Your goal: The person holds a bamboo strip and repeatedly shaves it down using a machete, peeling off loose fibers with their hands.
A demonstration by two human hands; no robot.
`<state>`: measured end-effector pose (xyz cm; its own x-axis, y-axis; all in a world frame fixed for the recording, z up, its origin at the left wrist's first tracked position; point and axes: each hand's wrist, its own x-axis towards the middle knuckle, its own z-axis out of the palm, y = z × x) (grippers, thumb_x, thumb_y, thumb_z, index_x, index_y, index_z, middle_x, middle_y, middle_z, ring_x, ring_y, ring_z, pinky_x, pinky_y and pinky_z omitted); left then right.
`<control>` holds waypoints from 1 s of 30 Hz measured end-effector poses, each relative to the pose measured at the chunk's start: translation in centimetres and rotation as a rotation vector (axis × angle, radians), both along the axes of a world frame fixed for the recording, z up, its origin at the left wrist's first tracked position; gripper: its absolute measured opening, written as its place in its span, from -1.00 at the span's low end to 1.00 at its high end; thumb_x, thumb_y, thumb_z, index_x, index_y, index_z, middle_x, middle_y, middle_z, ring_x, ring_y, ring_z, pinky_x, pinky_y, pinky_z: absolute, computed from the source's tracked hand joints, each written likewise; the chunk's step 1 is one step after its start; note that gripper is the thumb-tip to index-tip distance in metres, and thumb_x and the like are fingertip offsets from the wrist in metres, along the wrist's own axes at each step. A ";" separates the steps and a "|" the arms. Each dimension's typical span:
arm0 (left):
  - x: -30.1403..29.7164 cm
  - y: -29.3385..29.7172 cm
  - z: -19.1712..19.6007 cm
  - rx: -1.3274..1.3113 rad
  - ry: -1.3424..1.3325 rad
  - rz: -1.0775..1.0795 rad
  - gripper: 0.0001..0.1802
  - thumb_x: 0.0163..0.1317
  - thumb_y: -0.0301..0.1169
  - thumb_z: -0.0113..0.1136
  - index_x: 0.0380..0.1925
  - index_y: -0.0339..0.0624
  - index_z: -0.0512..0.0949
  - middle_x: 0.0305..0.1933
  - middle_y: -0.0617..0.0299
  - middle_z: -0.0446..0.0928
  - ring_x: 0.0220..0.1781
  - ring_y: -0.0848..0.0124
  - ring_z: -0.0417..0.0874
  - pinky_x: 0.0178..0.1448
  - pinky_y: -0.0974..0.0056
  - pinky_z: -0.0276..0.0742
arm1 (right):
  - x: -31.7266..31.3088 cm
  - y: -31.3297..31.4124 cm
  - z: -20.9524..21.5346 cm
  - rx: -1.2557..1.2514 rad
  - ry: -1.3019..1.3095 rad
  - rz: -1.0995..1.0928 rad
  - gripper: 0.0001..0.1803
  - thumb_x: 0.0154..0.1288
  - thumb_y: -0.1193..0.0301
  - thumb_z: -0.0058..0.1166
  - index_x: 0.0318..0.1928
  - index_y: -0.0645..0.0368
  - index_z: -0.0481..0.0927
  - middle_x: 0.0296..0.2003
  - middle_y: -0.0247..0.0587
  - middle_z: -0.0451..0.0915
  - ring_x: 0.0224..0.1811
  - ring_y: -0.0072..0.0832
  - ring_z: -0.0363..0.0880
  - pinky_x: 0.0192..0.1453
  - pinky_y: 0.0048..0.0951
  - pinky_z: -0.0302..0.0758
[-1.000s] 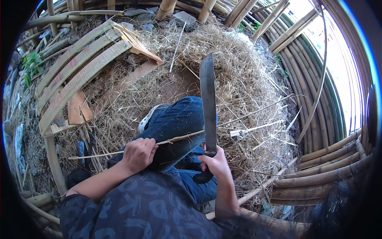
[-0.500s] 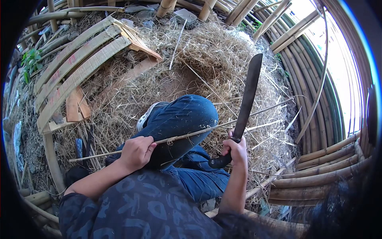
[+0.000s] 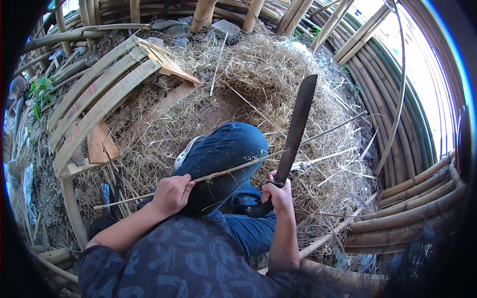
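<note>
My left hand (image 3: 172,195) is closed round a long, thin bamboo strip (image 3: 233,169) that slants up to the right across my bent knee (image 3: 237,139). The strip's short end sticks out to the left of that hand, and its thin far end reaches over the shavings. In my right hand (image 3: 278,194) is the dark handle of a machete (image 3: 298,126). Its long blade points up and away, tilted slightly right, and crosses the strip in this view; whether the two touch I cannot tell.
Pale shavings (image 3: 258,59) cover the ground ahead. A slatted wooden frame (image 3: 99,99) lies at the left. Bamboo poles (image 3: 392,124) line the right side, with more stacked poles (image 3: 412,208) at the lower right. Upright bamboo posts (image 3: 203,15) stand at the back.
My right hand and the machete have moved a little left, with the blade tip slightly lower. The left hand keeps its hold on the strip. The whole view has shifted slightly.
</note>
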<state>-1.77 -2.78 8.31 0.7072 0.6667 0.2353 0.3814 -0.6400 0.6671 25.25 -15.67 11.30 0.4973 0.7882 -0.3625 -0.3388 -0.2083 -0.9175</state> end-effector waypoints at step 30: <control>-0.2 0.1 0.0 0.008 -0.014 0.020 -0.75 0.32 -0.35 0.00 -0.52 -0.23 0.35 -0.63 0.01 0.38 -0.50 -0.02 0.51 -0.43 0.02 0.37 | -5.0 -1.6 -2.9 -0.023 0.323 0.264 -0.77 -0.04 0.68 0.09 -0.44 0.15 0.32 -0.70 -0.36 0.38 -0.74 -0.58 0.38 -0.64 -0.54 0.33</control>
